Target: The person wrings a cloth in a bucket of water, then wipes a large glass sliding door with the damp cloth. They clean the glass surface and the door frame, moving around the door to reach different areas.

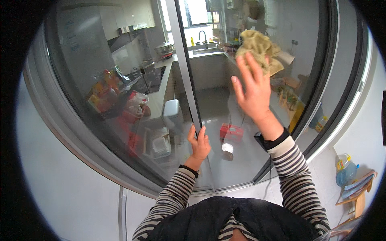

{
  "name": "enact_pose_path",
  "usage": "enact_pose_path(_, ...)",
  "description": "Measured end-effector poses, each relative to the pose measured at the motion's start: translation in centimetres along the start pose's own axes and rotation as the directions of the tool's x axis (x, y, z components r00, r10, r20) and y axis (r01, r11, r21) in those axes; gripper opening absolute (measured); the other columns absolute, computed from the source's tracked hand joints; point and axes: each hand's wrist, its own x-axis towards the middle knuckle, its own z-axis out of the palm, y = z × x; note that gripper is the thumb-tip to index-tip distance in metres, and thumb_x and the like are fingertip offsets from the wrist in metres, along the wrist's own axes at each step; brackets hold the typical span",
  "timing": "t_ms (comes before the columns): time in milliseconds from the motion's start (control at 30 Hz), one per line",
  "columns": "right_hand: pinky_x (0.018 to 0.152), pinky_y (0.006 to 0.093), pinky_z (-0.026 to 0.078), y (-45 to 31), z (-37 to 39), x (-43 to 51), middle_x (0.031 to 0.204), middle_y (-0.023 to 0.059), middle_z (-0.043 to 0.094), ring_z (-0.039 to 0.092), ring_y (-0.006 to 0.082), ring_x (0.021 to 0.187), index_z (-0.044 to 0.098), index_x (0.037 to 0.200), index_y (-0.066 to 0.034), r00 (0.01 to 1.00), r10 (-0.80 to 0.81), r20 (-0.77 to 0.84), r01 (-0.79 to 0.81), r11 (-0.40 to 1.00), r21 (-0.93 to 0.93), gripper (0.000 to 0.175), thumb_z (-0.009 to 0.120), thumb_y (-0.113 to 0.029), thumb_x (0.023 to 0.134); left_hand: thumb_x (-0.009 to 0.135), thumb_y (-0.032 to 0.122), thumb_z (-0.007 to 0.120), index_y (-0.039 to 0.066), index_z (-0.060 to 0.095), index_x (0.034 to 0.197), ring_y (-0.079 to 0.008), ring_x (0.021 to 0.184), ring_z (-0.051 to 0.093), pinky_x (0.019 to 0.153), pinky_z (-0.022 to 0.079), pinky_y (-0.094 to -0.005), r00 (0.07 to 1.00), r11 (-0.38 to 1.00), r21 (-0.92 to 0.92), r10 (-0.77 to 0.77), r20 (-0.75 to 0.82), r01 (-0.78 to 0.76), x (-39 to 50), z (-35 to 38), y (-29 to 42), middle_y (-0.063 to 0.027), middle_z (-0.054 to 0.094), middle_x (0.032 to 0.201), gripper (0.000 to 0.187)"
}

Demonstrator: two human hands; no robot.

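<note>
A glass sliding door with a grey metal stile stands in front of me. High on the right pane, my right hand holds a crumpled tan cloth against the glass, fingers spread over its lower part. Lower down, my left hand grips the stile, with fingertips on either side of it. Both wrists wear dark bands, and the sleeves are striped.
Through the glass I see a kitchen counter, a pot, a sink, a white bin and a red box on the floor. Right of the door are a large plastic bottle and wooden furniture.
</note>
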Motion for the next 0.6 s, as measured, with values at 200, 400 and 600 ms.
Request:
enact_pose_path(200, 0.111, 0.0505, 0.034, -4.7, 1.5, -10.3, 0.137, -0.0017, 0.051, 0.042, 0.0278, 0.133, 0.051, 0.137, -0.0196, 0.847, -0.388, 0.363, 0.333, 0.92, 0.206, 0.057, 0.062, -0.021, 0.081, 0.097, 0.011, 0.051, 0.001, 0.043, 0.132, -0.0434, 0.127, 0.032, 0.104, 0.034, -0.0502, 1.0, 0.999, -0.042, 0.005, -0.005, -0.005, -0.2, 0.4, -0.3, -0.028, 0.021, 0.142, 0.038)
enact_pose_path(400, 0.109, 0.0459, 0.039, 0.6, -0.5, -12.5, 0.135, -0.0058, 0.053, 0.046, 0.0276, 0.128, 0.053, 0.136, -0.0299, 0.744, -0.463, 0.482, 0.473, 0.874, 0.109, 0.054, 0.058, -0.026, 0.083, 0.096, 0.009, 0.054, 0.005, 0.049, 0.122, -0.044, 0.128, 0.036, 0.105, 0.036, -0.0511, 0.995, 0.99, -0.136, 0.015, -0.098, -0.029, 0.0, 0.8, -0.5, -0.0255, 0.028, 0.138, 0.028)
enact_pose_path(600, 0.107, 0.053, 0.032, 3.6, -2.0, 0.8, 0.136, 0.016, 0.05, 0.045, 0.0372, 0.127, 0.055, 0.13, -0.0075, 0.965, 0.214, -0.149, -0.206, 0.976, 0.069, 0.043, 0.058, -0.017, 0.088, 0.095, 0.008, 0.053, 0.004, 0.05, 0.121, -0.0442, 0.129, 0.033, 0.106, 0.035, -0.0514, 0.997, 0.989, -0.145, -0.001, -0.083, -0.011, -0.4, 0.8, -0.6, -0.0263, 0.027, 0.138, 0.026)
